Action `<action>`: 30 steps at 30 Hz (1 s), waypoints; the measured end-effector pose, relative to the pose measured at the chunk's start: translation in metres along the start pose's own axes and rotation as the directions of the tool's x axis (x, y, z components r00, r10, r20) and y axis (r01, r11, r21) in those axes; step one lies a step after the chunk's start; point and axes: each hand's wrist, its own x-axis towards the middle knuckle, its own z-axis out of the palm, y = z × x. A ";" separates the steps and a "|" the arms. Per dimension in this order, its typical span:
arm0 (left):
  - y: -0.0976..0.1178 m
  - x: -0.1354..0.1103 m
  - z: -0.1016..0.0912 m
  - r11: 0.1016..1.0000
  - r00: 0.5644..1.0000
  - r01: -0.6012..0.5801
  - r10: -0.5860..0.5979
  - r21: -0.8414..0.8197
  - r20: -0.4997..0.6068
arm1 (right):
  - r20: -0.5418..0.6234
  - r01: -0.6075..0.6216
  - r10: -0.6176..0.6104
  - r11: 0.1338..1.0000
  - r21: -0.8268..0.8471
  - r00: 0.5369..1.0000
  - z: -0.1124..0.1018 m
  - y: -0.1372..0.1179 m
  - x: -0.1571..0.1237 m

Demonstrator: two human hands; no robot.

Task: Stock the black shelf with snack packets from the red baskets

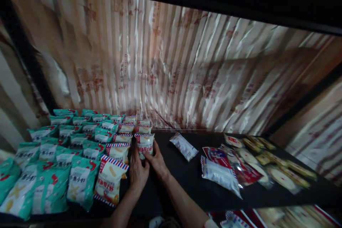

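Left hand (pixel 137 172), right hand (pixel 158 162): both grips clenched on red-striped snack packet (pixel 144 143), held upright on black shelf (pixel 192 185) at front of matching row, apparently so label faces out like neighbours; teal packets (pixel 50 171) ranked left, loose white packet (pixel 184 146) flat to right

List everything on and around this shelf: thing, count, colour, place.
teal snack bags: many, teal-white, rows on the shelf's left
cream snack bags: several, cream with red-blue striped edges, column right of the teal ones
held bag: one, cream, upright between both grips
white packet: one, white, lying alone mid-shelf
mixed packets: loose pile, red, white, yellow-green, shelf's right
shelf: one, black
backing sheet: one, cream-brown striped, behind
left grip: bare, against held bag's left edge
right grip: bare, pinching held bag's lower edge
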 end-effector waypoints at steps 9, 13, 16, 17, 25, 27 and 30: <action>-0.002 0.010 0.004 1.000 0.999 -0.029 0.028 -0.012 -0.022 | 0.051 -0.016 0.020 0.997 -0.081 0.999 -0.001 -0.011 0.000; -0.005 0.011 0.001 1.000 0.999 -0.005 0.004 -0.016 -0.034 | 0.038 -0.016 0.018 0.998 -0.057 0.999 0.004 -0.012 0.002; -0.004 0.011 -0.001 1.000 0.999 -0.001 0.000 -0.031 -0.036 | 0.009 -0.006 0.007 0.994 -0.106 1.000 0.006 -0.007 0.005; -0.004 0.010 -0.001 1.000 0.999 -0.006 0.005 -0.029 -0.032 | 0.001 -0.002 0.002 0.993 -0.122 1.000 0.006 -0.005 0.006; 0.004 0.009 -0.008 0.997 0.996 -0.081 0.081 0.006 -0.044 | 0.022 0.016 -0.012 0.977 -0.212 1.000 0.005 -0.004 0.001; 0.004 0.009 -0.007 0.996 0.996 -0.083 0.083 0.014 -0.025 | 0.041 0.024 -0.016 0.979 -0.201 0.999 -0.002 -0.002 0.001; 0.002 0.009 -0.004 0.998 0.999 -0.034 0.035 0.056 -0.017 | -0.109 0.006 -0.032 0.973 -0.229 0.993 -0.021 0.007 0.011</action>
